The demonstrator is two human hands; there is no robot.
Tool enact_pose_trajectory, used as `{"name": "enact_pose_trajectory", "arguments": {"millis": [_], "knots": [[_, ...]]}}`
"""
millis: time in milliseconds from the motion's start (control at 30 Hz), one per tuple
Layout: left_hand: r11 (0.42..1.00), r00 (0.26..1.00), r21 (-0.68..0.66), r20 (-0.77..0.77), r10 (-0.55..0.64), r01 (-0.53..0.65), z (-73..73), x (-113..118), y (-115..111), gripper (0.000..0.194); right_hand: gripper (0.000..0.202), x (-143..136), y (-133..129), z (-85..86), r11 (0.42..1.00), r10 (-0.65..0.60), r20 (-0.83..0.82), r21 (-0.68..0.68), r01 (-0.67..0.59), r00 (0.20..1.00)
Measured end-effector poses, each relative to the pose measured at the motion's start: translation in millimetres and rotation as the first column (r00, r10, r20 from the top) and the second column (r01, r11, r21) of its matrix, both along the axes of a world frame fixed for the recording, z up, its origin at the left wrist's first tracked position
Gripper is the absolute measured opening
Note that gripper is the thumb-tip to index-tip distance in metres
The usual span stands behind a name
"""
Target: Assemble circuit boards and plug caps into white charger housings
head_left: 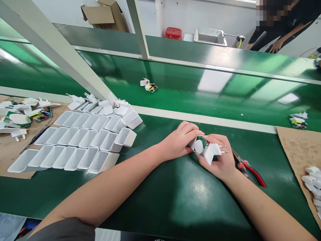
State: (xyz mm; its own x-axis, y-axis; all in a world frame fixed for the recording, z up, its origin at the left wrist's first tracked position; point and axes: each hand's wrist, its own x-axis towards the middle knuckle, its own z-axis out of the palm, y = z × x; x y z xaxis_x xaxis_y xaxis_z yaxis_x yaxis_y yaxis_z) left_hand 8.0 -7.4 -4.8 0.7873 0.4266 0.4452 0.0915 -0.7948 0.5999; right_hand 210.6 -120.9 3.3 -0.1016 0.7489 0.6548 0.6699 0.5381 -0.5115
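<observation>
Over the green table, my left hand (179,140) grips a white plastic charger case (192,144). A green circuit board (201,140) with a round white pad sits partly in the open end of that case. My right hand (222,157) has its fingers around the board and the white plug cover (212,152), whose two metal pins point right. How deep the board sits in the case is hidden by my fingers. Just right of my right hand lie red-handled pliers (250,169).
Rows of open white cases (72,137) stand at left, beside cardboard with loose circuit boards (18,118). Single board assemblies (150,86) lie on the green conveyor belt (180,90). White pieces (313,182) rest on cardboard at right. A person (283,30) stands beyond the line.
</observation>
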Motion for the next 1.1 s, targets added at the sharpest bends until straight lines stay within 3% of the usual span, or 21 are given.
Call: {"name": "enact_pose_trajectory", "arguments": {"millis": [367, 700, 1100], "knots": [[1.000, 1.000, 0.003, -0.010, 0.006, -0.006, -0.1, 0, -1, 0.045, 0.083, -1, 0, -2.1, 1.000, 0.002, 0.038, 0.023, -0.003, 0.999], [1.000, 0.999, -0.023, 0.050, 0.013, -0.012, 0.3, 0, 5, 0.051, 0.068, -4, -2, 9.1, 0.995, -0.061, -0.021, 0.072, 0.063, 0.998], [1.000, 0.999, -0.015, 0.041, 0.018, -0.017, -2.6, 0, 3, 0.050, 0.069, -1, -2, 6.6, 0.998, -0.043, -0.013, 0.055, 0.043, 0.999]]}}
